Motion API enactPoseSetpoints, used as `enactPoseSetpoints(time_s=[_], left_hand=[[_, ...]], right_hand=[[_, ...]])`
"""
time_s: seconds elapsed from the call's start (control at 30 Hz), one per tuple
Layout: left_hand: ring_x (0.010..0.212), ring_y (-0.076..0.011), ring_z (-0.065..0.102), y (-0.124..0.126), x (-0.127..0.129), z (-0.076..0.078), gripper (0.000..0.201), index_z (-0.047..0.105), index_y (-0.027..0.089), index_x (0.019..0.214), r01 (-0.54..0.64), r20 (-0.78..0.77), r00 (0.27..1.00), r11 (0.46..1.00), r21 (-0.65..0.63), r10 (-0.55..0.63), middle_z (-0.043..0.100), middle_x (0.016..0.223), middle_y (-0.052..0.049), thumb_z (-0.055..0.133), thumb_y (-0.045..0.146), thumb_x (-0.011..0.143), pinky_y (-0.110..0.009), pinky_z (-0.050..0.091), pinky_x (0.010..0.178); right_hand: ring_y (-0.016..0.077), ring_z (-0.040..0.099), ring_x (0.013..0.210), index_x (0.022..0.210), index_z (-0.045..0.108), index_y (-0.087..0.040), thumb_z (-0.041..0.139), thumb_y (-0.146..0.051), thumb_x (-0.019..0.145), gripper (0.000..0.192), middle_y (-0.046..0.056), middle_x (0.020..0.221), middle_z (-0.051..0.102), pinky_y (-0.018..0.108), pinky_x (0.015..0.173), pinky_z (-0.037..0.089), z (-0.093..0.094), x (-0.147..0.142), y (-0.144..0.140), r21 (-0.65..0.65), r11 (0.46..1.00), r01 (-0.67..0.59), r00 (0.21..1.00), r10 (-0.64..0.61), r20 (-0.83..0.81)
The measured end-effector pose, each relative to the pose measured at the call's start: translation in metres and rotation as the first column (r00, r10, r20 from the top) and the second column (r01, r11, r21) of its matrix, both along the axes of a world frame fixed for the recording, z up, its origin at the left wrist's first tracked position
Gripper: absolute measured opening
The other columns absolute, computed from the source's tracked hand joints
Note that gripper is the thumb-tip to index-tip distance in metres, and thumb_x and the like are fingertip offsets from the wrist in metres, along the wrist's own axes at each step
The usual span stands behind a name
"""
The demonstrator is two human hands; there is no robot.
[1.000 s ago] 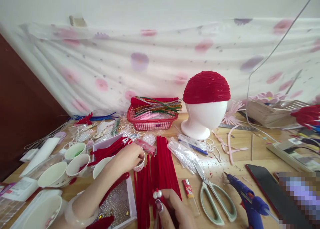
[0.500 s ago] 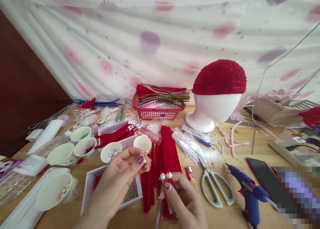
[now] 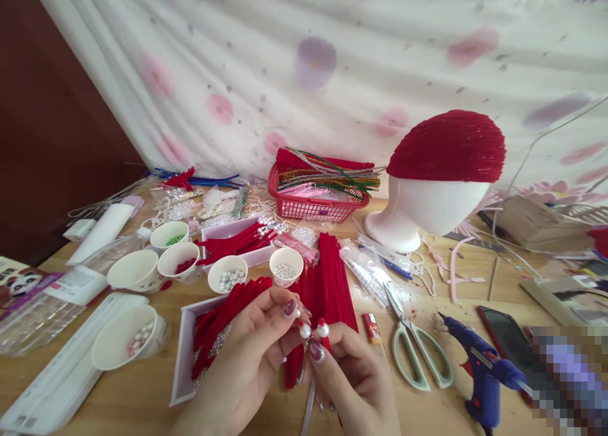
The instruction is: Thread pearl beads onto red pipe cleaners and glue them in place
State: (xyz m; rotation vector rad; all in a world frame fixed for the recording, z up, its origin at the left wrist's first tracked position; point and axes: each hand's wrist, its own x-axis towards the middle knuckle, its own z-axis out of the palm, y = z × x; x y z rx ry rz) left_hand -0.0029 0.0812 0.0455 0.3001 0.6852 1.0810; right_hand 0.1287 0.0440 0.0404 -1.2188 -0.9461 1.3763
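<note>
My right hand [image 3: 354, 376] pinches red pipe-cleaner stems [image 3: 326, 342] that carry two larger white pearl beads [image 3: 323, 329] with red tips above them. Thumb and finger of my left hand [image 3: 251, 353] are closed on a small white pearl bead [image 3: 297, 312], close beside those stems. Both hands meet over a bundle of red pipe cleaners [image 3: 335, 277] lying on the table. Behind the left hand stands a white box [image 3: 183, 353] of more red pieces. Paper cups of white beads [image 3: 286, 251] and larger pearls [image 3: 228, 258] stand just beyond.
To the right lie scissors [image 3: 413, 347], a blue glue gun [image 3: 482, 366] and a phone [image 3: 510, 344]. A white foam head [image 3: 427, 205] wears a red cap [image 3: 451, 147]. A red basket [image 3: 318, 208] of pipe cleaners sits at the back; more cups [image 3: 133, 271] are left.
My left hand has come right and down, its bead now beside the stems in my right hand. The view has shifted left, showing more of the white box.
</note>
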Motion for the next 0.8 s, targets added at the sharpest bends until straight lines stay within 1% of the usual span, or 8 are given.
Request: enactPoseSetpoints(time_s=[0.1, 0.13, 0.23, 0.33, 0.47, 0.67, 0.8], left_hand=[[0.058, -0.0127, 0.063, -0.0009, -0.0011, -0.0018, 0.039, 0.068, 0.019, 0.083, 0.020, 0.032, 0.999, 0.999, -0.025, -0.019, 0.070, 0.071, 0.001, 0.099, 0.029, 0.061, -0.021, 0.052, 0.042], [0.058, -0.0126, 0.063, -0.0011, -0.0016, -0.0022, 0.039, 0.067, 0.019, 0.083, 0.021, 0.037, 0.999, 0.999, -0.028, -0.020, 0.070, 0.071, 0.001, 0.099, 0.029, 0.061, -0.021, 0.052, 0.043], [0.066, -0.0128, 0.065, -0.0015, -0.0035, -0.0030, 0.038, 0.068, 0.019, 0.082, -0.009, 0.009, 1.000, 1.000, -0.027, 0.010, 0.070, 0.073, 0.001, 0.099, 0.028, 0.062, -0.021, 0.056, 0.053], [0.066, -0.0115, 0.064, -0.0019, -0.0053, -0.0031, 0.036, 0.069, 0.018, 0.081, -0.023, -0.040, 0.999, 1.000, -0.001, 0.023, 0.069, 0.073, 0.001, 0.098, 0.031, 0.064, -0.021, 0.056, 0.058], [0.065, -0.0109, 0.062, -0.0023, -0.0068, -0.0024, 0.033, 0.069, 0.019, 0.079, -0.035, -0.082, 0.996, 0.999, 0.036, 0.038, 0.068, 0.071, 0.002, 0.096, 0.031, 0.066, -0.021, 0.057, 0.060], [0.066, -0.0118, 0.063, -0.0033, -0.0065, -0.0040, 0.031, 0.070, 0.019, 0.078, -0.062, -0.104, 0.992, 0.998, 0.022, 0.064, 0.068, 0.072, 0.002, 0.096, 0.030, 0.066, -0.022, 0.058, 0.059], [0.064, -0.0112, 0.063, -0.0043, -0.0058, -0.0057, 0.030, 0.071, 0.019, 0.078, -0.059, -0.094, 0.994, 0.998, 0.018, 0.061, 0.068, 0.071, 0.002, 0.096, 0.031, 0.066, -0.022, 0.059, 0.060]], right_hand=[[0.0105, 0.048, 0.044, 0.072, 0.068, -0.019, 0.080, -0.061, 0.080, 0.044, -0.001, 0.052, 0.061, 0.022, 0.044, 0.041, 0.0029, -0.0038, 0.0018, -0.019, 1.000, 0.005, 1.000, -0.005, -0.024], [0.0099, 0.046, 0.044, 0.071, 0.068, -0.019, 0.081, -0.062, 0.078, 0.045, -0.002, 0.051, 0.060, 0.022, 0.044, 0.040, 0.0042, -0.0050, 0.0022, -0.032, 0.999, 0.011, 0.999, -0.013, -0.044], [0.0078, 0.042, 0.044, 0.067, 0.066, -0.019, 0.085, -0.062, 0.073, 0.048, -0.003, 0.050, 0.057, 0.020, 0.045, 0.037, 0.0076, -0.0081, 0.0029, -0.078, 0.996, 0.030, 0.994, -0.038, -0.098], [0.0068, 0.039, 0.044, 0.066, 0.065, -0.019, 0.087, -0.061, 0.072, 0.048, -0.005, 0.050, 0.054, 0.019, 0.046, 0.036, 0.0087, -0.0100, 0.0031, -0.102, 0.994, 0.032, 0.993, -0.044, -0.113], [0.0061, 0.037, 0.045, 0.067, 0.064, -0.018, 0.086, -0.062, 0.072, 0.049, -0.004, 0.051, 0.056, 0.018, 0.047, 0.035, 0.0080, -0.0105, 0.0034, -0.103, 0.994, 0.019, 0.993, -0.031, -0.113], [0.0048, 0.034, 0.045, 0.066, 0.063, -0.017, 0.087, -0.062, 0.071, 0.051, -0.004, 0.050, 0.057, 0.018, 0.047, 0.032, 0.0094, -0.0100, 0.0043, -0.117, 0.993, -0.008, 0.992, -0.006, -0.123], [0.0046, 0.036, 0.045, 0.066, 0.063, -0.017, 0.086, -0.062, 0.073, 0.050, -0.004, 0.051, 0.059, 0.018, 0.047, 0.031, 0.0082, -0.0100, 0.0040, -0.110, 0.994, -0.016, 0.993, 0.003, -0.115]])
